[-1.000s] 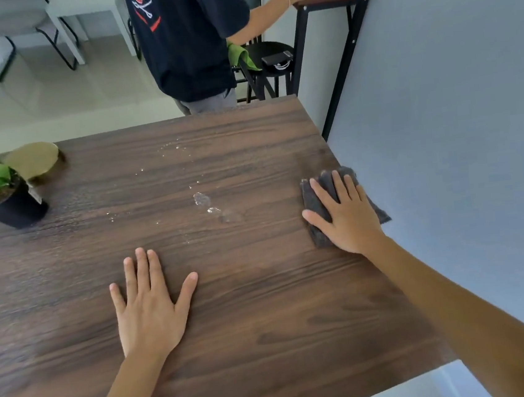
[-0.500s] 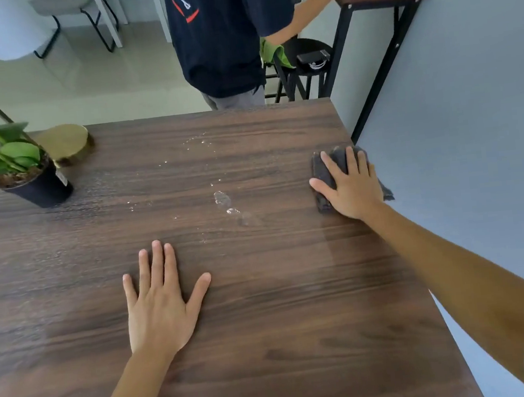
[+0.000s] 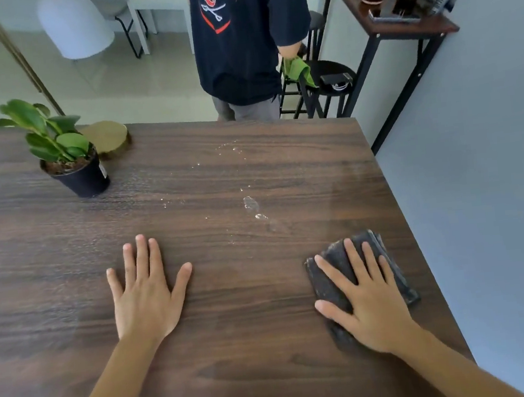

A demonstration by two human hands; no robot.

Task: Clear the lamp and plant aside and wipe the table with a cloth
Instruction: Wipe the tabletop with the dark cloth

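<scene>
Right grip [image 3: 366, 300]: lay flat, fingers spread, pressing the cloth [image 3: 332, 268] onto the worktop [image 3: 269, 343]
Left grip [image 3: 146, 294]: rested open and empty, well left of it

Plant [image 3: 68, 154] far left on table [image 3: 237, 346]; cloth [image 3: 336, 274] right edge, apparently folded.

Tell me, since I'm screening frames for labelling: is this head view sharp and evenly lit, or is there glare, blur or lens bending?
Head view: mostly sharp on the left hand, right hand and cloth; soft daylight, faint shadows; pale sheen on the table around the water drops; wide-angle bending at the edges; items on the side shelf look smeared.
</scene>
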